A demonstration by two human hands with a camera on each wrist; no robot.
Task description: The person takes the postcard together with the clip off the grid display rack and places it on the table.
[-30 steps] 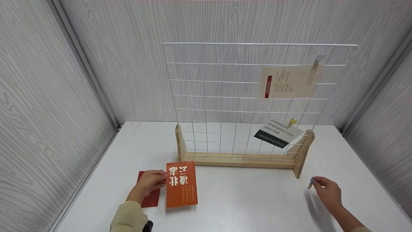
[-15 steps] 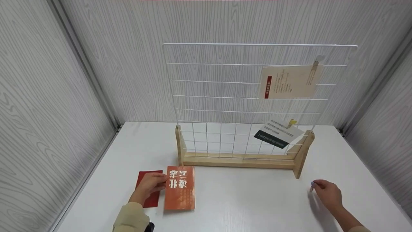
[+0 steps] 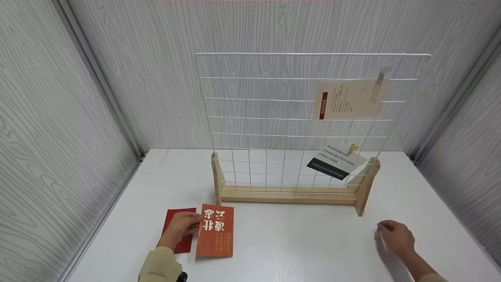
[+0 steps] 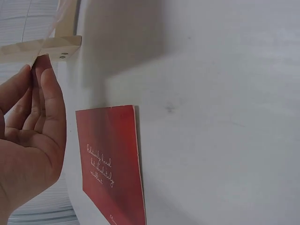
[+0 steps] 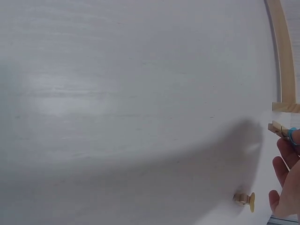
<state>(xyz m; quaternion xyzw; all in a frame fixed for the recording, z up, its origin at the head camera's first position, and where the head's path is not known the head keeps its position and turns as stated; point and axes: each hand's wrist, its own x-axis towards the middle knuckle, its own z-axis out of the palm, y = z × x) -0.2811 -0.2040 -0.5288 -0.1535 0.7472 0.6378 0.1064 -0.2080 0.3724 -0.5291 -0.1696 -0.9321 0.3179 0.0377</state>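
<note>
My left hand (image 3: 181, 228) pinches an orange card (image 3: 216, 238) with white characters by its left edge, close over the table. Beneath that hand lies a dark red card (image 4: 112, 159) with white script, partly covered by the hand in the head view. On the right, my right hand (image 3: 397, 237) pinches a small wooden clothespin (image 5: 280, 130) with a blue ornament between thumb and forefinger. A second clothespin (image 5: 241, 199), with a yellow ornament, lies on the table near the right hand in the right wrist view.
Behind the hands stands a white wire grid rack on a wooden base (image 3: 289, 196). Clipped to its right side are a cream card (image 3: 350, 100) above and a tilted white and dark green card (image 3: 332, 166) below. Grey wood-grain panels (image 3: 156, 31) enclose the white table.
The orange card has come down and slightly toward me in the left hand, which stays at its edge. My right hand has sunk a little, still with the clothespin.
</note>
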